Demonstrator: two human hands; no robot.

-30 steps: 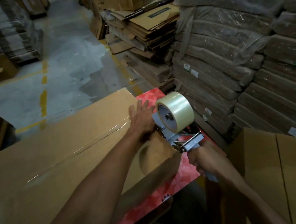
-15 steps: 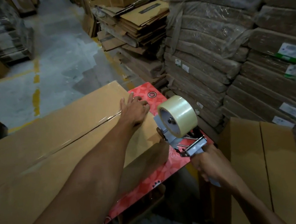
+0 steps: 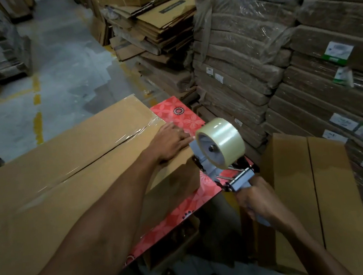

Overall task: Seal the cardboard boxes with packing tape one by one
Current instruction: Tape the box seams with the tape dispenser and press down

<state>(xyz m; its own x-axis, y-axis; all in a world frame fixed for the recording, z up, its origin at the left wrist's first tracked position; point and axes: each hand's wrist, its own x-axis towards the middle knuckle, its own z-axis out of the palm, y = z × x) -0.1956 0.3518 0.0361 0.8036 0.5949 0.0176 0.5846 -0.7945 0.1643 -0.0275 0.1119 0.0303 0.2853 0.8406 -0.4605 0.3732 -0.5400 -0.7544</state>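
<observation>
Because the big box (image 3: pixel 72 171) is long, stiff cardboard, it should stay flat on the red table (image 3: pixel 180 115) if pushed down from the top. The left hand (image 3: pixel 169 140) lies open on its end. What is inside cannot be seen; the flaps are closed. Just right of that hand, the right hand (image 3: pixel 256 201) is wrapped around the tape gun (image 3: pixel 218 151) handle. The tape looks thin and sticky.

Dim warehouse light — glare on clear tape, edges blurred and warped.
</observation>
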